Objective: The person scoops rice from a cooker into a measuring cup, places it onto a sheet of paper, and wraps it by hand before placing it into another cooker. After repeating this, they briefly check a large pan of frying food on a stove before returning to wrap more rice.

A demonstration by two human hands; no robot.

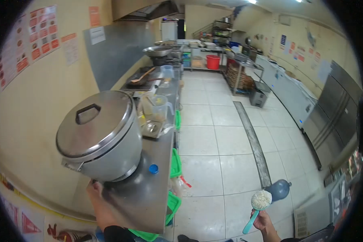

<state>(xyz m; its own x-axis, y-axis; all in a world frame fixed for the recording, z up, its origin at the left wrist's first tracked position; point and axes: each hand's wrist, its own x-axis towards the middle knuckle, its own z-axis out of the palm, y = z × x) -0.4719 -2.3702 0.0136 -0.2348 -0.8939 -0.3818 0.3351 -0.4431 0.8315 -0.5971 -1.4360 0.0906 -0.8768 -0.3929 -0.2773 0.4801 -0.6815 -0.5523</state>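
My right hand [262,220] is closed around the teal handle of a ladle [251,224], out over the floor at the lower right. White rice [261,199] is heaped in its bowl. On the steel counter [147,203] to the left stands a large rice cooker [117,151] with its domed metal lid [97,121] on. My left hand [96,191] reaches to the cooker's near lower side, its fingertips right at the base and partly hidden. A blue bottle cap [153,169] lies on the counter beside the cooker.
Behind the cooker are clear plastic pitchers [159,107] and a small metal tray [152,128]. Green crates [174,205] jut out under the counter edge. A large blue bottle [279,190] is on the floor near the drain strip [252,141]. White chest freezers [286,88] line the right wall.
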